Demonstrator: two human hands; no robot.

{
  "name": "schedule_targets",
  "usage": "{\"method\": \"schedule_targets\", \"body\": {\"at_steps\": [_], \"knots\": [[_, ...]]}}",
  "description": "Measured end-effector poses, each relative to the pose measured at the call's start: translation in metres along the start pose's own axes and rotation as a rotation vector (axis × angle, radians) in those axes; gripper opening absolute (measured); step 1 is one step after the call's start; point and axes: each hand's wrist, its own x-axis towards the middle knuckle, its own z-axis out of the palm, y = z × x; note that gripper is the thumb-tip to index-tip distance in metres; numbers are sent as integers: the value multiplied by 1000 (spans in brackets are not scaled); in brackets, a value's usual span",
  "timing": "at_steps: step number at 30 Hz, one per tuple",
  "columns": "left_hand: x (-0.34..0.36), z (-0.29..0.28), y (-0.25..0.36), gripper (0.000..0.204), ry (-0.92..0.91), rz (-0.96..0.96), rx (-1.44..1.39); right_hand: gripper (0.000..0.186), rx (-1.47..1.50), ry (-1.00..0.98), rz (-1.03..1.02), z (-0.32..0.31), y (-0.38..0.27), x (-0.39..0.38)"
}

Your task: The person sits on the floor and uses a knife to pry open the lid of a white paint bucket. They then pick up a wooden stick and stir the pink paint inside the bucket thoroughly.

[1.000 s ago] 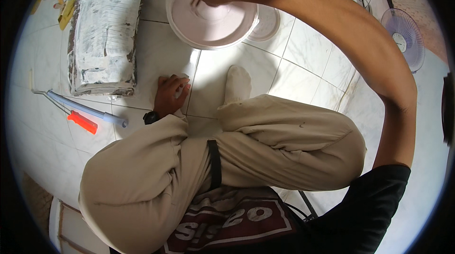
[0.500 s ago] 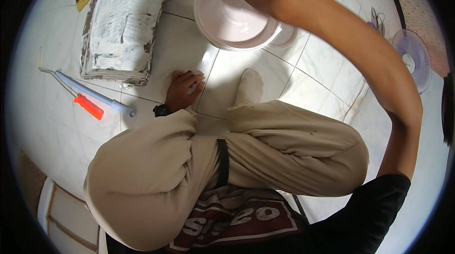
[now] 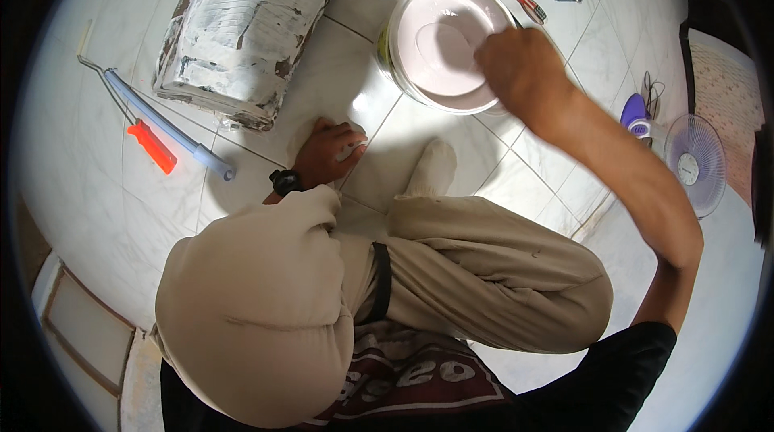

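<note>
On tiled floor (image 3: 89,162): bucket (image 3: 387,55), pale pink inside; right hand (image 3: 520,68) at its right rim, curled, fingertips hidden, hold cannot be told. Left hand (image 3: 329,154) half open on floor, nothing seen held. White-smeared block (image 3: 242,33), top cut off.

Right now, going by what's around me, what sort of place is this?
Probably a room indoors, perhaps in a home, serving as a makeshift work area: there's a tiled floor, a fan, and a bucket of what looks like pale pink paint.
</note>
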Motion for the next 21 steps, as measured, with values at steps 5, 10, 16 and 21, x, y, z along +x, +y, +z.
{"method": "schedule_targets", "body": {"at_steps": [5, 10, 16, 21], "knots": [[-3, 2, -3, 15, -15, -6, 15, 12, 112, 260, -27, -14, 7, 5], [-5, 5, -5, 16, 8, 24, 6, 10, 113, 340, 264, 2, 14, -1], [-4, 2, -4, 17, 3, 5, -7, 18, 125, 232, -108, -16, -3, -4], [-4, 1, -3, 17, -41, -9, 25, 11, 20, 372, 75, -3, 25, 19]]}}
